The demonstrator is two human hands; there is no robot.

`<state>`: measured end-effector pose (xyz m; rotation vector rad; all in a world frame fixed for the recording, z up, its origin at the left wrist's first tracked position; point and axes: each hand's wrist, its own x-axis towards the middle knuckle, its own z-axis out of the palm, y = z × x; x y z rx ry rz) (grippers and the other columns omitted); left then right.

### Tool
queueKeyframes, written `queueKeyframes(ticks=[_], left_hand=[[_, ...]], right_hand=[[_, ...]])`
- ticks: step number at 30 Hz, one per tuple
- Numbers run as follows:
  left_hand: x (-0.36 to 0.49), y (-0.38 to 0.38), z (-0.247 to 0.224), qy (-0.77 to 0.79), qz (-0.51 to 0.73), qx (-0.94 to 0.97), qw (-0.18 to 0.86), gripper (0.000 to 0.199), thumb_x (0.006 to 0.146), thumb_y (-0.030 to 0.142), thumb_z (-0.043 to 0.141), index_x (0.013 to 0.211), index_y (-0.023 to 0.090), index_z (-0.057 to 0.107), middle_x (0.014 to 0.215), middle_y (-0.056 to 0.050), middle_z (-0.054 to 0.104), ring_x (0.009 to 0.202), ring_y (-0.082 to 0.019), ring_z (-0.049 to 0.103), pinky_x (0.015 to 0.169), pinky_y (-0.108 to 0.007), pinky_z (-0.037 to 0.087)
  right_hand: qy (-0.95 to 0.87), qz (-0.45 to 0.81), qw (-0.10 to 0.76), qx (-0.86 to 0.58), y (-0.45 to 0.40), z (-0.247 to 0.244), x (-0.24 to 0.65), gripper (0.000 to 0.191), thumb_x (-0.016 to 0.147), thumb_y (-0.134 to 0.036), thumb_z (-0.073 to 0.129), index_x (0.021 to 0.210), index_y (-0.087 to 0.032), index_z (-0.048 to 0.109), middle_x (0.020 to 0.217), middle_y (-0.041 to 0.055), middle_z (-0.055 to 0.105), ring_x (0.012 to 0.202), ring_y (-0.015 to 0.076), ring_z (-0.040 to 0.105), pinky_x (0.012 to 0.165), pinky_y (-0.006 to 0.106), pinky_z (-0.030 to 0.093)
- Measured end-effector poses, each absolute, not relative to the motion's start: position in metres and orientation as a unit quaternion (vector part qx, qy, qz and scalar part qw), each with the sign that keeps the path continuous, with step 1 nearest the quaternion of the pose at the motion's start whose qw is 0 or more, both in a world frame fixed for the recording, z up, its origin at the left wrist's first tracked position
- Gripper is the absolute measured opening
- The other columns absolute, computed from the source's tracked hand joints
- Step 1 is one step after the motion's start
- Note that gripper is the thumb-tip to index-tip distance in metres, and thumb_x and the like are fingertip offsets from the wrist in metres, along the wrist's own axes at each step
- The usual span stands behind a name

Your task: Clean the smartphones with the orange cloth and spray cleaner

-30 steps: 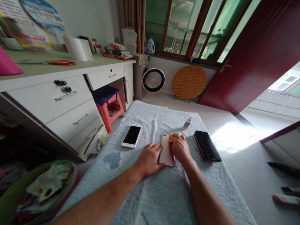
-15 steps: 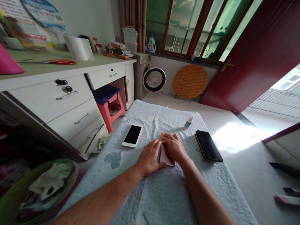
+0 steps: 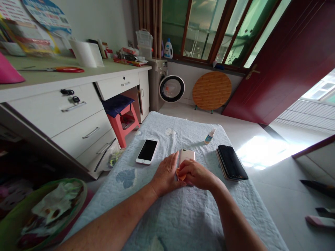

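Observation:
A rose-gold smartphone (image 3: 185, 155) lies on the cloth-covered table, its back with the camera facing up. My left hand (image 3: 165, 176) holds it steady, with fingers stretched along its left edge and the thumb across its lower end. My right hand (image 3: 195, 173) pinches a small orange cloth (image 3: 181, 175) and presses it on the phone's lower left part. That hand hides the phone's lower right side. To the left lies a white smartphone (image 3: 147, 152), dark screen up. A small spray bottle (image 3: 209, 136) stands beyond my right hand, and stacked dark devices (image 3: 232, 163) lie to the right.
A pale blue quilted cloth (image 3: 167, 223) covers the table. Left of it are a white desk (image 3: 78, 118) with drawers, a red stool (image 3: 123, 122) and a green-rimmed basket (image 3: 85, 195) of fabric. Behind stand a washing machine (image 3: 156, 83) with its door ajar and a round wooden tabletop (image 3: 211, 90).
My right hand has slid the orange cloth from the phone's far end toward its near left side, uncovering the camera end. My left hand stays along the phone's edge, its fingers straighter.

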<state>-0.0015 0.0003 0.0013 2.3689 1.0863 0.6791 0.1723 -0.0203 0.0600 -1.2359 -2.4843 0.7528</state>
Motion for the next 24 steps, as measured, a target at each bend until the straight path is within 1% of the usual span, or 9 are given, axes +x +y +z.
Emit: queueKeyframes(ticks=[3, 6, 8, 11, 15, 17, 21, 24], left_hand=[[-0.001, 0.0, 0.004, 0.387, 0.242, 0.862, 0.22, 0.113, 0.061, 0.05, 0.075, 0.146, 0.015, 0.009, 0.143, -0.022, 0.036, 0.131, -0.037, 0.036, 0.105, -0.054, 0.033], [-0.002, 0.001, 0.003, 0.374, 0.251, 0.864, 0.224, 0.112, 0.062, 0.059, 0.072, 0.146, 0.016, 0.011, 0.143, -0.021, 0.036, 0.13, -0.038, 0.037, 0.105, -0.054, 0.032], [-0.002, 0.002, 0.001, 0.369, 0.26, 0.864, 0.225, 0.112, 0.063, 0.062, 0.071, 0.146, 0.017, 0.01, 0.143, -0.021, 0.036, 0.131, -0.038, 0.037, 0.105, -0.054, 0.031], [-0.002, 0.002, 0.0, 0.367, 0.262, 0.864, 0.223, 0.112, 0.064, 0.058, 0.072, 0.147, 0.019, 0.008, 0.145, -0.02, 0.034, 0.131, -0.037, 0.036, 0.105, -0.054, 0.031], [-0.002, 0.001, 0.001, 0.37, 0.258, 0.864, 0.224, 0.113, 0.063, 0.055, 0.075, 0.147, 0.019, 0.008, 0.145, -0.019, 0.035, 0.131, -0.036, 0.036, 0.106, -0.053, 0.031], [-0.002, 0.001, 0.001, 0.37, 0.259, 0.865, 0.221, 0.112, 0.064, 0.056, 0.074, 0.147, 0.019, 0.008, 0.145, -0.019, 0.035, 0.131, -0.036, 0.037, 0.106, -0.053, 0.031], [-0.002, 0.002, 0.0, 0.363, 0.266, 0.867, 0.215, 0.11, 0.064, 0.059, 0.073, 0.146, 0.016, 0.012, 0.144, -0.019, 0.037, 0.13, -0.036, 0.038, 0.106, -0.051, 0.033], [-0.002, 0.002, 0.001, 0.365, 0.269, 0.866, 0.213, 0.109, 0.064, 0.057, 0.074, 0.145, 0.016, 0.014, 0.143, -0.019, 0.039, 0.13, -0.035, 0.039, 0.106, -0.051, 0.033]], right_hand=[[-0.85, 0.223, 0.135, -0.458, -0.017, 0.056, 0.174, 0.033, 0.079, -0.004, 0.047, 0.082, -0.023, 0.073, 0.093, -0.0005, 0.067, 0.09, 0.0127, 0.058, 0.091, 0.029, 0.035], [-0.825, 0.163, 0.15, -0.52, -0.011, 0.044, 0.18, 0.033, 0.084, -0.007, 0.045, 0.088, -0.023, 0.074, 0.097, 0.003, 0.066, 0.09, 0.0147, 0.056, 0.09, 0.03, 0.036], [-0.801, 0.13, 0.164, -0.56, -0.006, 0.036, 0.185, 0.035, 0.086, -0.008, 0.042, 0.095, -0.022, 0.073, 0.103, 0.0047, 0.064, 0.092, 0.0157, 0.054, 0.089, 0.03, 0.037], [-0.762, 0.084, 0.168, -0.62, -0.002, 0.027, 0.193, 0.041, 0.084, -0.005, 0.039, 0.107, -0.021, 0.069, 0.112, 0.0068, 0.061, 0.094, 0.0176, 0.051, 0.09, 0.031, 0.037], [-0.742, 0.066, 0.164, -0.646, -0.001, 0.025, 0.194, 0.044, 0.083, -0.005, 0.039, 0.114, -0.019, 0.066, 0.116, 0.0089, 0.06, 0.096, 0.0197, 0.05, 0.091, 0.032, 0.036], [-0.754, 0.078, 0.176, -0.628, -0.003, 0.026, 0.19, 0.044, 0.083, -0.004, 0.038, 0.113, -0.019, 0.067, 0.115, 0.0083, 0.06, 0.097, 0.0193, 0.05, 0.092, 0.032, 0.036], [-0.793, 0.119, 0.199, -0.563, -0.006, 0.03, 0.176, 0.037, 0.086, -0.009, 0.04, 0.1, -0.023, 0.071, 0.112, 0.0051, 0.062, 0.099, 0.0183, 0.05, 0.094, 0.033, 0.034], [-0.808, 0.129, 0.196, -0.54, -0.007, 0.03, 0.168, 0.034, 0.088, -0.012, 0.042, 0.104, -0.024, 0.07, 0.111, 0.0048, 0.063, 0.096, 0.0183, 0.051, 0.094, 0.033, 0.034]])
